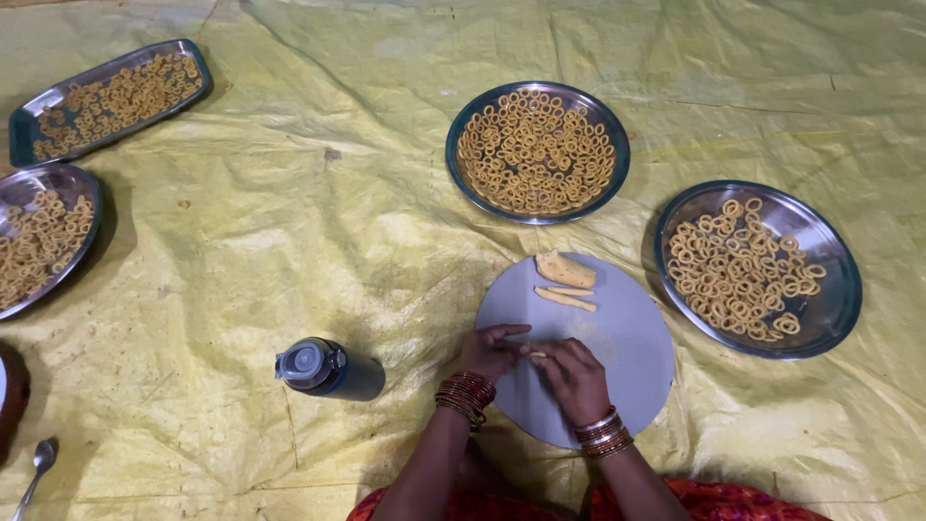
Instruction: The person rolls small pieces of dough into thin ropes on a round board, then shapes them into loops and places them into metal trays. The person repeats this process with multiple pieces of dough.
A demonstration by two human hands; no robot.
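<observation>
My left hand (pixel 490 351) and my right hand (pixel 572 376) meet fingertip to fingertip over a round grey board (pixel 632 342), pinching a small piece of yellow dough (pixel 533 353) between them. At the board's far edge lie a lump of dough (pixel 566 270) and two thin rolled dough strips (pixel 566 298). Both wrists wear bangles.
A round steel plate (pixel 459 140) full of dough rings sits beyond the board, another round plate (pixel 834 309) to its right. On the left stand a rectangular tray (pixel 24 130) and a round plate (pixel 58 178), both holding rings. A dark bottle (pixel 328 369) lies near my left arm, a spoon (pixel 37 465) at bottom left. A yellow sheet (pixel 289 222) covers the floor.
</observation>
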